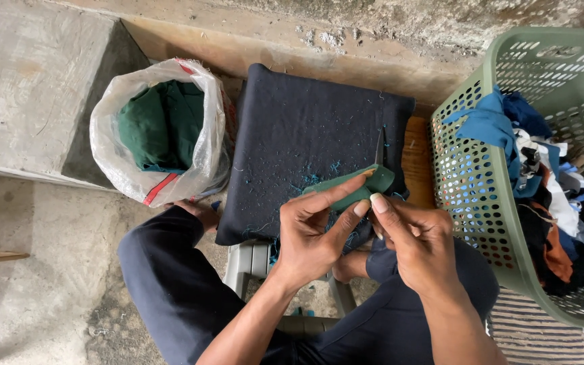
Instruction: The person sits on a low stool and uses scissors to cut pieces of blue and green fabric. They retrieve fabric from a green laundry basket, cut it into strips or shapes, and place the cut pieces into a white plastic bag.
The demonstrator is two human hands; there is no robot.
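- A small green fabric piece [366,184] was pinched between both hands above a dark navy cloth [305,135] draped over a stool.
- The left hand [315,233] gripped its near edge with thumb and forefinger; the right hand [417,240] clenched the other end, beside a thin dark blade [380,145].
- Teal thread scraps [319,177] lay scattered on the navy cloth under the grip.
- To the left stood a clear plastic bag [204,145] with a red stripe, holding dark green cloth [160,125].
- To the right stood a pale green perforated laundry basket [481,196] filled with mixed coloured fabric scraps [542,182].
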